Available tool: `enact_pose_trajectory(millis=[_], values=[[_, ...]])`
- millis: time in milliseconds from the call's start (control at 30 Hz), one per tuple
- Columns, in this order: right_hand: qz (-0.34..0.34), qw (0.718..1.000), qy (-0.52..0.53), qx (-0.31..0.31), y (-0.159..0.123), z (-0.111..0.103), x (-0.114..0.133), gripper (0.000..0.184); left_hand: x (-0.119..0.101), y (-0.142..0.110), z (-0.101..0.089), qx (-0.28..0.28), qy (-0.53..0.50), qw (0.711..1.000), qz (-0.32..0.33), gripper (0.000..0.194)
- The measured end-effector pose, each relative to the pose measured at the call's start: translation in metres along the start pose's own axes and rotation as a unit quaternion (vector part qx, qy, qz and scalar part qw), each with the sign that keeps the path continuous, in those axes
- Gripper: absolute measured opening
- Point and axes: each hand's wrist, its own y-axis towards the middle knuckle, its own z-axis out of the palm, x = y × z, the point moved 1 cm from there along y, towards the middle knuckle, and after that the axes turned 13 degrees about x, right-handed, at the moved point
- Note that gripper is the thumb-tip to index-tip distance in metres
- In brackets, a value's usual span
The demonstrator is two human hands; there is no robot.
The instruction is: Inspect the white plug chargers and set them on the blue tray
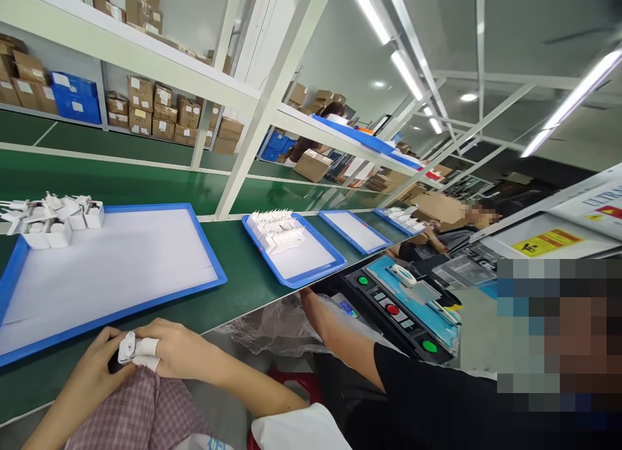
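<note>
Near the bench's front edge, my left hand is closed round a small white plastic piece that looks like a plug adapter part. A dark area shows below the piece; I cannot tell if it belongs to it. My right hand, with white covers on its fingers, grips the same piece from the other side. Just beyond both hands lies a large blue tray with a white liner. White plug adapters with pins are heaped at the tray's far left corner.
Another blue tray holds rows of white plug pieces; more trays follow along the green bench. A co-worker's arm reaches in at right, beside a machine with green and red buttons. A white post rises behind.
</note>
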Motion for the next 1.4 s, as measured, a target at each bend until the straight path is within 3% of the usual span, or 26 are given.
enact_pose_trajectory(millis=[167, 267, 333, 467, 600, 700, 767, 833, 900, 933, 1000, 1133, 1200, 1267, 1400], values=[[-0.004, 0.997, -0.078, 0.005, -0.002, -0.003, 0.001, 0.029, 0.002, -0.002, 0.0, -0.001, -0.015, 1.0, -0.023, 0.031], [0.013, 0.997, -0.077, -0.012, -0.005, 0.004, 0.0, 0.034, 0.005, -0.01, -0.007, 0.02, -0.094, 0.995, -0.036, 0.04], [0.026, 0.995, -0.093, -0.016, -0.007, 0.01, 0.0, 0.027, 0.006, -0.014, -0.01, 0.061, -0.197, 0.977, -0.049, 0.049], [0.061, 0.991, -0.119, -0.005, -0.01, 0.024, 0.003, 0.025, -0.004, -0.015, -0.008, 0.141, -0.368, 0.912, -0.113, 0.085], [0.109, 0.993, -0.036, -0.018, -0.01, 0.026, 0.008, 0.022, -0.021, -0.012, 0.001, 0.065, -0.465, 0.87, -0.146, 0.101], [0.159, 0.974, 0.151, -0.059, -0.009, 0.022, 0.008, 0.019, -0.029, -0.012, 0.005, 0.029, -0.483, 0.861, -0.157, 0.095], [0.219, 0.907, 0.347, -0.092, -0.007, 0.019, 0.005, 0.022, -0.031, -0.013, 0.006, 0.017, -0.482, 0.861, -0.16, 0.088], [0.268, 0.78, 0.559, -0.088, -0.004, 0.018, 0.001, 0.039, -0.031, -0.013, 0.006, 0.003, -0.479, 0.864, -0.158, 0.08], [0.282, 0.649, 0.704, -0.056, 0.001, 0.017, -0.003, 0.06, -0.03, -0.012, 0.006, -0.003, -0.477, 0.864, -0.161, 0.075], [0.279, 0.609, 0.741, -0.039, 0.004, 0.016, -0.004, 0.064, -0.029, -0.012, 0.006, -0.001, -0.477, 0.863, -0.165, 0.074], [0.287, 0.581, 0.761, -0.028, 0.008, 0.013, -0.006, 0.064, -0.027, -0.012, 0.005, 0.005, -0.479, 0.861, -0.174, 0.075], [0.294, 0.596, 0.745, -0.064, 0.011, 0.013, -0.001, 0.062, -0.022, -0.013, 0.005, 0.019, -0.488, 0.855, -0.176, 0.083], [0.286, 0.627, 0.72, -0.083, 0.009, 0.016, 0.003, 0.06, -0.02, -0.013, 0.007, 0.019, -0.487, 0.856, -0.175, 0.085], [0.284, 0.696, 0.654, -0.086, 0.005, 0.02, 0.005, 0.049, -0.02, -0.015, 0.01, 0.007, -0.484, 0.858, -0.17, 0.085], [0.19, 0.914, 0.353, -0.059, -0.006, 0.025, 0.0, 0.025, -0.024, -0.018, 0.016, -0.034, -0.471, 0.869, -0.145, 0.073]])
